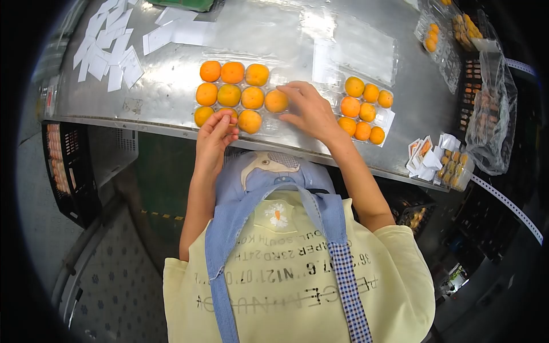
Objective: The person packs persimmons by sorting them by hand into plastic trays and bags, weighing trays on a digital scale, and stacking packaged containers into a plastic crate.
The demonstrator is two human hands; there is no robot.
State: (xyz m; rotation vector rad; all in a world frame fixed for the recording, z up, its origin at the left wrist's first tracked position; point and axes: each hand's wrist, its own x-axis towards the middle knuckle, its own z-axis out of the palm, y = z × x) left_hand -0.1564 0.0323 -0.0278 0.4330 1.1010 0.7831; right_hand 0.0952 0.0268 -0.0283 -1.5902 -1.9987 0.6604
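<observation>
Oranges sit in rows in a clear plastic tray near the front edge of the metal table. My right hand is curved around the right side of one orange, the rightmost of the middle row. Over the front row is my left hand, its thumb and fingers pinched together, partly covering an orange; whatever may be between the fingertips is too small to make out. Right of my right hand, another clear pack holds several oranges, with white paper under its edge.
White cards lie scattered at the back left. An open clear lid is behind the right pack. Small fruit packs and cards stand at the right corner. Black crates are below the table's left side.
</observation>
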